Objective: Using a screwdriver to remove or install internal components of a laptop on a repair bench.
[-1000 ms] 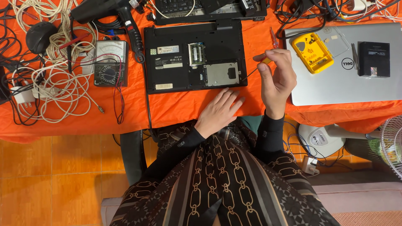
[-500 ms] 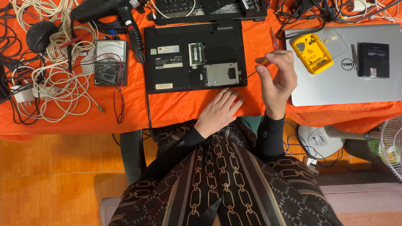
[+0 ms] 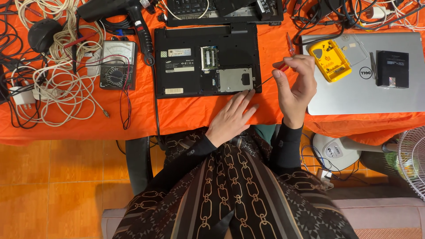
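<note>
Black laptop lies upside down on the orange tablecloth, bottom cover off, centre of the table and straight ahead of the person. Exposed inside: a green memory module and a silver drive in the bay near the front right corner.

Right hand is closed in a pinch around a screwdriver: thumb and fingertips clamp the red handle, thin shaft slants down-left with the tip at the laptop's right edge, just beside the drive bay. Can't tell if the tip actually sits on a screw. Hand is raised off the cloth, between the black laptop and the silver laptop.

Left hand is open and flat, palm down on the cloth, fingers spread loosely. Fingertips touch the front edge of the black laptop right below the drive. Holds nothing.

Around it:
- silver laptop closed, to the right, carrying a yellow case with a clear lid and a small black box
- analog multimeter left of the black laptop, red and black leads trailing
- tangle of white cables at far left
- black heat gun at the top left, its cord running down past the laptop's left edge
- second dark laptop with a keyboard at the top edge
- white fan on the floor, lower right
</note>
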